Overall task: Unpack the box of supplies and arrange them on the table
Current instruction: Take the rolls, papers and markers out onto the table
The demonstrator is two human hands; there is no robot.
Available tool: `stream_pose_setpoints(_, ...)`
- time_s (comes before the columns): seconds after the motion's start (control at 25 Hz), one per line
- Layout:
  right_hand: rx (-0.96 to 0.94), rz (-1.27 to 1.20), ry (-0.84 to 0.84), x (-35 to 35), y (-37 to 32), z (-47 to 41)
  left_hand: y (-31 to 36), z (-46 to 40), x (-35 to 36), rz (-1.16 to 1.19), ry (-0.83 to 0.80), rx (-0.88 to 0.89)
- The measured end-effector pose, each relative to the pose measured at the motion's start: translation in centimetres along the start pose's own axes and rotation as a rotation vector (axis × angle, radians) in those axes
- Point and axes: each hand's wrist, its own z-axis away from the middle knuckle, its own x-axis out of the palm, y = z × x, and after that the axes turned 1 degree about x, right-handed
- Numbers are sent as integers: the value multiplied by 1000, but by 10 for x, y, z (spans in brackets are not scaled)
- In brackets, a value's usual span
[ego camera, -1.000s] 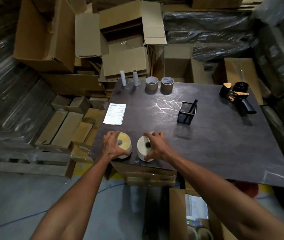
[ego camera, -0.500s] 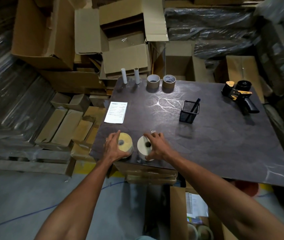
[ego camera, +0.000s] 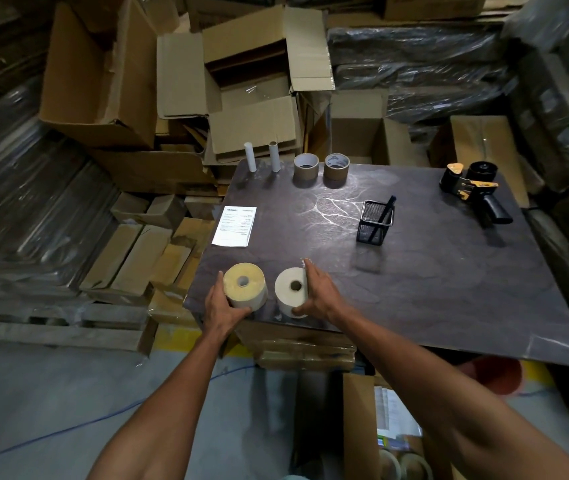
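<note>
Two rolls stand on end at the near left corner of the dark table [ego camera: 432, 289]. My left hand [ego camera: 222, 306] wraps round the near left side of the yellowish roll [ego camera: 244, 285]. My right hand [ego camera: 317, 296] cups the right side of the white roll [ego camera: 291, 289], thumb at its base and fingers along its flank. Farther back lie a printed sheet [ego camera: 235, 226], two white tubes [ego camera: 262, 155], two brown tape rolls [ego camera: 321, 166], a black mesh pen holder [ego camera: 374, 225] and a tape dispenser [ego camera: 473, 190]. The open supply box [ego camera: 359, 431] sits on the floor below the table edge.
Empty and flattened cardboard boxes [ego camera: 241, 81] are piled behind the table. Plastic-wrapped stacks [ego camera: 16, 202] lie at left and along the right side. A wooden pallet [ego camera: 51, 327] and a blue cable [ego camera: 68, 431] are on the grey floor.
Both hands slid from the tops of the rolls down to their sides, so the roll cores now show. The rolls stay at the same corner.
</note>
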Motion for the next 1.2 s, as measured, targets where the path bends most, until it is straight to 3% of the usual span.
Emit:
stream_pose_setpoints(0.48,124,-101,14,0,34,41,-13,63,43,-14,-70,-101)
stream_pose_setpoints(0.92,26,17,88,8,120,152,-2,144,114,-238,-345,186)
stream_pose_setpoints(1.2,82,41,1,12,237,257,29,256,201,-313,-450,196)
